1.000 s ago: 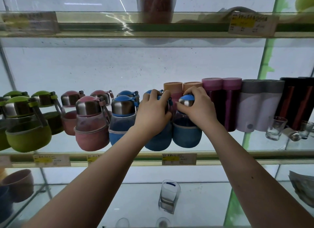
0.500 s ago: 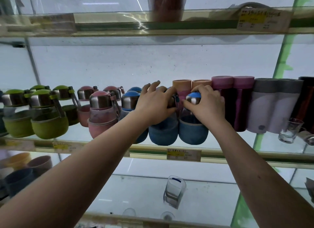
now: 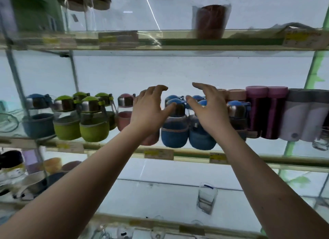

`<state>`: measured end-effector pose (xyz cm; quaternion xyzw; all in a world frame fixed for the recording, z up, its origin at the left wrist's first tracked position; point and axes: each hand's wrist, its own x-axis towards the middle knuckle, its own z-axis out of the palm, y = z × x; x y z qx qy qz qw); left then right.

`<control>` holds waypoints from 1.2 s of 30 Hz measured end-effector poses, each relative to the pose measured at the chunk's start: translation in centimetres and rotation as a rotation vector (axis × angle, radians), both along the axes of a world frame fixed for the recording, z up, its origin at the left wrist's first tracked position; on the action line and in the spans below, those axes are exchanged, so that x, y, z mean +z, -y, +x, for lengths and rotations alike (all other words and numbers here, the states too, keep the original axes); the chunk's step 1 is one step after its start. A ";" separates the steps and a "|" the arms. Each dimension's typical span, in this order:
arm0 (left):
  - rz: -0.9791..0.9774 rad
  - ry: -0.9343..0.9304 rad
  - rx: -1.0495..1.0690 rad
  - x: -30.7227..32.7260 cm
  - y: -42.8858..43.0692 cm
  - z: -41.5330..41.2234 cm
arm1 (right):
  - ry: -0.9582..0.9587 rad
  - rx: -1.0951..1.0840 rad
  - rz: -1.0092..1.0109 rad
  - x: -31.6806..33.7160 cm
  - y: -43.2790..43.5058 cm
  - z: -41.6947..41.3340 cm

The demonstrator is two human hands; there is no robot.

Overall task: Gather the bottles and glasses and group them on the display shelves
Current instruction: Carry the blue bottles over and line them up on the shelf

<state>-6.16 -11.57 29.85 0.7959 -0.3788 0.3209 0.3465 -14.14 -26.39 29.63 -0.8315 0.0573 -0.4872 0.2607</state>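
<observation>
On the middle glass shelf (image 3: pixel 188 154) stands a row of round bottles with sleeves. Two blue-sleeved bottles sit at the front: one (image 3: pixel 175 132) between my hands and one (image 3: pixel 201 139) partly behind my right hand. My left hand (image 3: pixel 148 110) is open, fingers spread, its thumb touching the steel neck of the left blue bottle. My right hand (image 3: pixel 209 108) is open too, hovering over the blue caps. Green bottles (image 3: pixel 94 123) and pink bottles (image 3: pixel 125 112) stand to the left. Magenta flasks (image 3: pixel 265 112) and white flasks (image 3: pixel 300 117) stand to the right.
A lone drinking glass (image 3: pixel 206 197) stands on the lower shelf, with more glasses along the bottom edge. A small glass (image 3: pixel 321 141) sits at the far right of the middle shelf. The top shelf holds glass jars (image 3: pixel 96 12) and a dark red cup (image 3: pixel 211 20). Bowls lie lower left.
Both hands have let go of the blue bottle caps and opened, lifting slightly. The view has shifted left and up, showing more green bottles and the top shelf.
</observation>
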 end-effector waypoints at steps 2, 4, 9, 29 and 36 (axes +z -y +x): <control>-0.084 -0.069 -0.021 -0.3 -3.8 0.7 | 0.036 0.086 0.051 -0.6 -4.4 1.0; -0.205 -0.191 -0.103 -0.8 -7.5 1.1 | 0.045 0.145 0.099 -1.2 -8.4 2.0; -0.391 -0.327 -0.235 -2.1 -18.1 1.7 | 0.046 0.245 0.174 -2.1 -18.8 4.2; -0.511 -0.309 0.009 -6.0 -42.5 7.6 | -0.094 0.527 0.147 -3.5 -42.8 12.9; -0.468 -0.300 0.065 -6.7 -46.4 15.3 | -0.060 0.575 0.187 -3.8 -47.0 21.1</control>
